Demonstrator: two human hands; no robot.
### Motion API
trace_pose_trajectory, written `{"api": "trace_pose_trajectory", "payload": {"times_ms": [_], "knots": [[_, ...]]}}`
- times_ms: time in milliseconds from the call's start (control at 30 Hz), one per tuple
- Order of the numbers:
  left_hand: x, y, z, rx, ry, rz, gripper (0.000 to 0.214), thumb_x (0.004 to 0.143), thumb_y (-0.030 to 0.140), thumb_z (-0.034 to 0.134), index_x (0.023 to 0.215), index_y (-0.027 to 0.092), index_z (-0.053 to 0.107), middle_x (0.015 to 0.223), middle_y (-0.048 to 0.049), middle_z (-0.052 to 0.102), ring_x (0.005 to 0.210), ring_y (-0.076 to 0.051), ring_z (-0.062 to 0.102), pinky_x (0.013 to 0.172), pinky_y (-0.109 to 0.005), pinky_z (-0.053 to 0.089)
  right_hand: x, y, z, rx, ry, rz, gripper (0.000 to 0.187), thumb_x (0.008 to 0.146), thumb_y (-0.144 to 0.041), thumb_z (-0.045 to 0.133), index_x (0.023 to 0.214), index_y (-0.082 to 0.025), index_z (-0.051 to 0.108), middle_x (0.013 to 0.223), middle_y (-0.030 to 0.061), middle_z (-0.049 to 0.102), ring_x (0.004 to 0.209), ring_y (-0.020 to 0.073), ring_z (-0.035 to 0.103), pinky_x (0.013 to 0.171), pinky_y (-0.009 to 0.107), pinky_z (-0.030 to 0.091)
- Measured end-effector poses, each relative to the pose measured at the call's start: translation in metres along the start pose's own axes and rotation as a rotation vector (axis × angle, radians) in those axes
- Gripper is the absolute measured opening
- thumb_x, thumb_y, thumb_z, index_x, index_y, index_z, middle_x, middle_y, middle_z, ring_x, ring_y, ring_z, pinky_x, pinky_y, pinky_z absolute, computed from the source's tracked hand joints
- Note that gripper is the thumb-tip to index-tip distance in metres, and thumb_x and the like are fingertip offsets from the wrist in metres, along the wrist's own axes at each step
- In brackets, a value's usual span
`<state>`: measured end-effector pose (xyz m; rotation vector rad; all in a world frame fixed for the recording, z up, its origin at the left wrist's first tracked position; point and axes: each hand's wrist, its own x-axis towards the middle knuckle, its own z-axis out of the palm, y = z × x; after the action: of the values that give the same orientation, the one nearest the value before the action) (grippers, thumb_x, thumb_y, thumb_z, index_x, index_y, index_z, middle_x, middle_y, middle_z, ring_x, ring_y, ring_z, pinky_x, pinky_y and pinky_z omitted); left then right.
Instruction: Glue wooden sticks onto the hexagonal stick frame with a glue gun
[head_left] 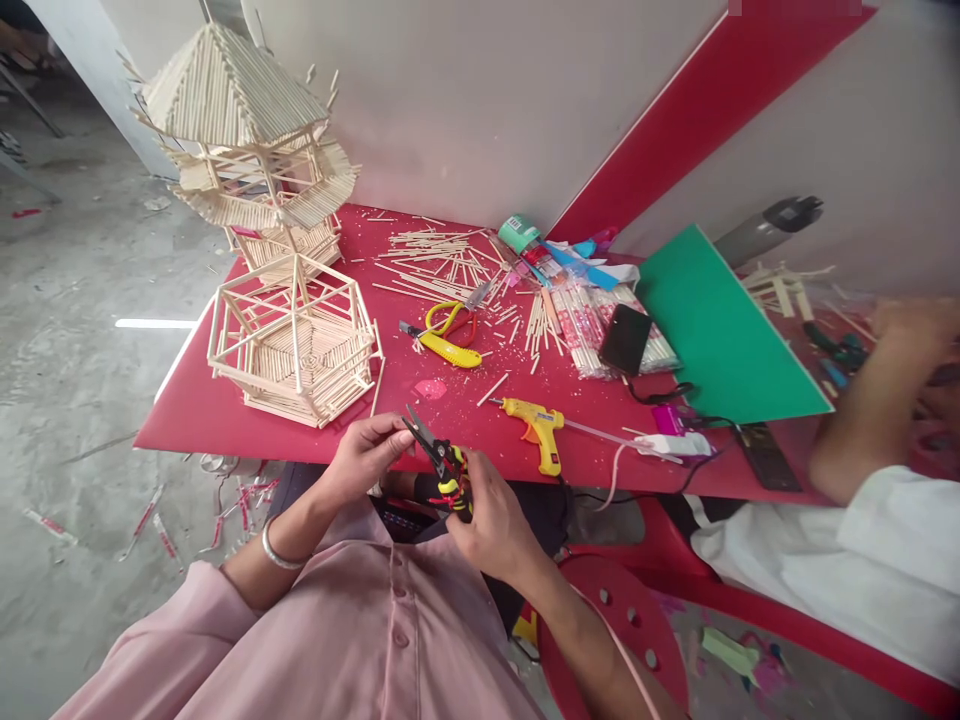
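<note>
My right hand [491, 525] is closed round the yellow-and-black handles of a pair of cutting pliers [439, 458], jaws pointing up-left. My left hand [366, 455] pinches something small at the jaws; a thin stick, I think, though it is too small to name. Both hands hover just in front of the red table's [195, 405] near edge, above my lap. A yellow glue gun [536, 425] lies on the table right of my hands. A hexagonal stick frame [296, 340] stands to the left, and a stick-built roof tower [247, 140] rises behind it.
Yellow scissors [450, 335] and loose sticks [439, 265] lie mid-table. Stick packets [592, 320], a phone [625, 338], a green board [720, 330] and a glue bottle [519, 232] sit further right. Another person's arm in a white sleeve [877, 420] rests at the right. A red stool [622, 620] stands below.
</note>
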<state>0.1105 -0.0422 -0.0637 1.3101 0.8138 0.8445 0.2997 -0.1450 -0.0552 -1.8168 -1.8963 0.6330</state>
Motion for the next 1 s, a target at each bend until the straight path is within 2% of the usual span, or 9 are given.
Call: {"api": "trace_pose_trajectory", "payload": {"times_ms": [167, 333, 467, 600, 700, 867, 1000], "knots": [[-0.002, -0.007, 0.001, -0.083, 0.044, -0.041, 0.046, 0.084, 0.058, 0.068, 0.070, 0.014, 0.062, 0.059, 0.0027, 0.049, 0.053, -0.007, 0.036, 0.051, -0.020, 0.031, 0.003, -0.005, 0.006, 0.025, -0.004, 0.031, 0.057, 0.070, -0.013, 0.053, 0.126, -0.020, 0.044, 0.111, 0.0109, 0.063, 0.105, 0.0275, 0.063, 0.090, 0.041, 0.053], [-0.002, -0.007, 0.006, -0.180, 0.102, -0.056, 0.046, 0.080, 0.058, 0.073, 0.068, 0.014, 0.063, 0.054, 0.0042, 0.045, 0.050, -0.006, 0.033, 0.047, -0.020, 0.027, 0.002, -0.008, 0.010, 0.026, -0.044, 0.090, 0.048, 0.070, -0.014, 0.055, 0.117, -0.022, 0.046, 0.102, 0.0080, 0.064, 0.096, 0.0269, 0.066, 0.083, 0.039, 0.054], [-0.003, -0.008, 0.008, -0.266, 0.123, -0.063, 0.041, 0.081, 0.053, 0.075, 0.071, 0.014, 0.064, 0.055, 0.0054, 0.045, 0.048, -0.005, 0.031, 0.047, -0.019, 0.026, 0.003, -0.012, 0.014, 0.067, -0.011, 0.031, 0.058, 0.069, -0.011, 0.052, 0.126, -0.021, 0.044, 0.115, 0.0103, 0.061, 0.112, 0.0279, 0.061, 0.095, 0.042, 0.052], [-0.004, -0.008, 0.005, -0.190, 0.122, -0.045, 0.044, 0.081, 0.053, 0.074, 0.067, 0.014, 0.064, 0.057, 0.0035, 0.048, 0.051, -0.005, 0.034, 0.048, -0.020, 0.027, 0.004, -0.015, 0.015, 0.080, -0.006, 0.000, 0.061, 0.067, -0.010, 0.052, 0.127, -0.020, 0.044, 0.118, 0.0116, 0.061, 0.115, 0.0281, 0.059, 0.099, 0.044, 0.050], [-0.004, -0.008, 0.004, -0.161, 0.116, -0.061, 0.046, 0.082, 0.056, 0.073, 0.067, 0.014, 0.065, 0.056, 0.0029, 0.048, 0.050, -0.006, 0.034, 0.047, -0.020, 0.028, 0.004, -0.014, 0.018, 0.106, -0.037, 0.039, 0.054, 0.069, -0.011, 0.052, 0.122, -0.020, 0.046, 0.112, 0.0106, 0.063, 0.110, 0.0277, 0.063, 0.095, 0.042, 0.052], [-0.003, -0.010, 0.008, -0.207, 0.123, -0.103, 0.045, 0.081, 0.056, 0.073, 0.070, 0.013, 0.067, 0.055, 0.0030, 0.048, 0.049, -0.005, 0.034, 0.046, -0.020, 0.027, 0.007, -0.013, 0.021, 0.121, -0.073, 0.166, 0.035, 0.074, -0.014, 0.052, 0.108, -0.022, 0.050, 0.088, 0.0050, 0.068, 0.083, 0.0238, 0.068, 0.074, 0.033, 0.052], [-0.001, -0.010, 0.009, -0.210, 0.213, -0.079, 0.040, 0.080, 0.054, 0.075, 0.078, 0.014, 0.071, 0.061, 0.0024, 0.054, 0.051, -0.006, 0.039, 0.049, -0.020, 0.033, 0.024, -0.005, 0.010, -0.093, -0.003, 0.203, 0.042, 0.077, -0.022, 0.061, 0.118, -0.021, 0.053, 0.102, 0.0090, 0.068, 0.093, 0.0261, 0.067, 0.076, 0.034, 0.051]]}}
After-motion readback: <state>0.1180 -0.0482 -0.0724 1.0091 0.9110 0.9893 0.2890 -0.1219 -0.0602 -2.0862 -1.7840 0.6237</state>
